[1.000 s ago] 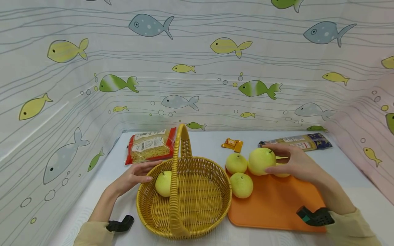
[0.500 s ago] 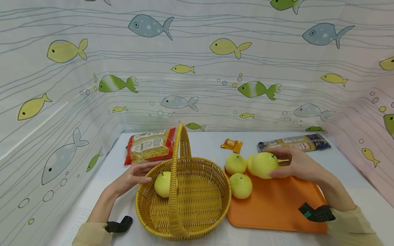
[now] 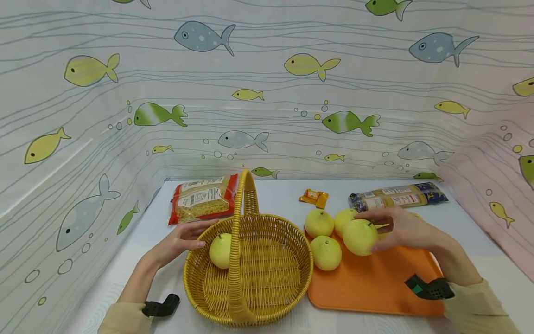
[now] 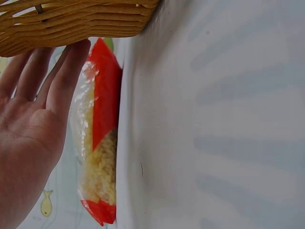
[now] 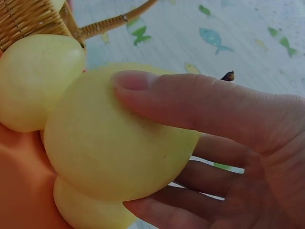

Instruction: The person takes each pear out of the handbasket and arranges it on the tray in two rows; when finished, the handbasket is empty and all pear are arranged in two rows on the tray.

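My right hand holds a round, pale yellow pear with a dark stem, its thumb on one side and fingers round the other. Around that pear on the orange tray lie several more pears, partly covered by the hand. To the left stands a tan wicker basket with a tall arched handle. One pear sits inside it, partly behind the handle. My left hand rests at the basket's left rim; in the left wrist view its nearly straight fingers touch the outer wall.
Behind the left hand lies a red-edged clear bag of pasta. Small orange wrapped sweets are at the back centre. A long dark-ended pasta packet lies behind the tray. Fish-print sheeting encloses the white table.
My right hand has brought the held pear a little toward me and slightly right, uncovering another pear behind it. The left hand and basket have stayed put.
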A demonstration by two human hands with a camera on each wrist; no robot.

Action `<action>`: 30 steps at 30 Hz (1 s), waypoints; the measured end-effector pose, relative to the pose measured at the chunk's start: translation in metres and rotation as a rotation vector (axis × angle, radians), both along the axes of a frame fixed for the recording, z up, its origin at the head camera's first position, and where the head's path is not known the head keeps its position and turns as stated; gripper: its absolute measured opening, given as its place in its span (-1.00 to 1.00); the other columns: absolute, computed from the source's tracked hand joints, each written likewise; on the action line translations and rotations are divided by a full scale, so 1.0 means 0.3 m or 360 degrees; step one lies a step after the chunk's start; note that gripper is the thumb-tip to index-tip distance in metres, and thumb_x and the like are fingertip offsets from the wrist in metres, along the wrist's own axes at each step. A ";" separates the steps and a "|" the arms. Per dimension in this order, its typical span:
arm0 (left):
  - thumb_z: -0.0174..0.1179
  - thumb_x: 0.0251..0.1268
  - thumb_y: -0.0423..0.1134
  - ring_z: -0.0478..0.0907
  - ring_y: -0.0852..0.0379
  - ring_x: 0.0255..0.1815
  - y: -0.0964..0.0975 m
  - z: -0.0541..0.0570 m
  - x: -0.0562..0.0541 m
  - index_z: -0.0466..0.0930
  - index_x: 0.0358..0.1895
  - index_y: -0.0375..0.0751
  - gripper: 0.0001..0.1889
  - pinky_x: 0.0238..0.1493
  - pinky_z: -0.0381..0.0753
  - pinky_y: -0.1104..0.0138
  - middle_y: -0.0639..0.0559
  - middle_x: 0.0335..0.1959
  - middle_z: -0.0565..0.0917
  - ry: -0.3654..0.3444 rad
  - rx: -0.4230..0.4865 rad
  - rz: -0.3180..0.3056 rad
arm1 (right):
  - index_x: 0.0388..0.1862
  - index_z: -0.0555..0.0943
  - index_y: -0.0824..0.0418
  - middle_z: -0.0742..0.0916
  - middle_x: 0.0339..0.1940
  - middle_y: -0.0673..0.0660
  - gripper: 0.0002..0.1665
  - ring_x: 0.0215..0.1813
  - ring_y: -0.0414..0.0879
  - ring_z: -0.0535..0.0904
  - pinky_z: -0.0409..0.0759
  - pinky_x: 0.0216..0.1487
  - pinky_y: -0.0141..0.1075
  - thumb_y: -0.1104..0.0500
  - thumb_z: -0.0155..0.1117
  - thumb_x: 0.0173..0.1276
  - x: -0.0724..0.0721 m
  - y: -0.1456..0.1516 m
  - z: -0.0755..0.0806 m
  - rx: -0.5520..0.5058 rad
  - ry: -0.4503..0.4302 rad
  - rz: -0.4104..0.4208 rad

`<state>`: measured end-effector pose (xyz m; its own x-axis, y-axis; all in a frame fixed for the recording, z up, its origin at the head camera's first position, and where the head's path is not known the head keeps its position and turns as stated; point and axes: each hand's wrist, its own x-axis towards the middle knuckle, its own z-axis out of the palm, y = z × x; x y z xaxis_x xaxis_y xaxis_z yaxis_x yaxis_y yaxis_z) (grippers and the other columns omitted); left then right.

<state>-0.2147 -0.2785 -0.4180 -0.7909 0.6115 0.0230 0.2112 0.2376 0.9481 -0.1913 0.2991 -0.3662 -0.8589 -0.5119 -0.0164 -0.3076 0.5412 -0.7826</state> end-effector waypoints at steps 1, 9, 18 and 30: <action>0.08 0.39 -0.35 0.48 0.29 0.32 0.000 0.000 0.000 0.26 0.51 -0.28 -0.39 0.19 0.49 0.39 -0.36 0.47 0.32 -0.0004 -0.0001 0.0002 | 0.30 0.58 0.15 0.60 0.29 0.28 -0.18 0.11 -0.18 0.65 0.64 0.06 -0.35 0.09 0.65 0.00 0.000 0.001 -0.002 -0.0012 -0.0015 0.0019; 0.08 0.40 -0.36 0.48 0.29 0.33 -0.002 -0.003 -0.002 0.25 0.51 -0.26 -0.39 0.20 0.49 0.38 -0.35 0.47 0.32 -0.0002 -0.0001 -0.0003 | 0.33 0.55 0.18 0.58 0.32 0.31 -0.18 0.15 -0.28 0.62 0.61 0.09 -0.35 0.13 0.62 0.05 -0.008 -0.001 -0.025 -0.0012 -0.0164 0.0196; 0.08 0.39 -0.34 0.48 0.31 0.32 -0.004 -0.007 -0.005 0.26 0.51 -0.26 -0.39 0.19 0.49 0.39 -0.34 0.47 0.33 0.0004 -0.0007 0.0000 | 0.32 0.54 0.27 0.64 0.27 0.24 -0.19 0.18 -0.22 0.63 0.60 0.11 -0.38 0.17 0.61 0.04 -0.020 -0.011 -0.069 -0.0042 -0.0254 0.0412; 0.08 0.39 -0.36 0.48 0.28 0.33 -0.005 -0.011 -0.009 0.26 0.50 -0.27 -0.39 0.20 0.49 0.39 -0.36 0.46 0.33 0.0008 0.0018 -0.0014 | 0.35 0.51 0.25 0.59 0.32 0.26 -0.16 0.24 -0.34 0.56 0.55 0.14 -0.43 0.18 0.61 0.05 -0.025 -0.001 -0.084 0.0001 -0.0313 0.0483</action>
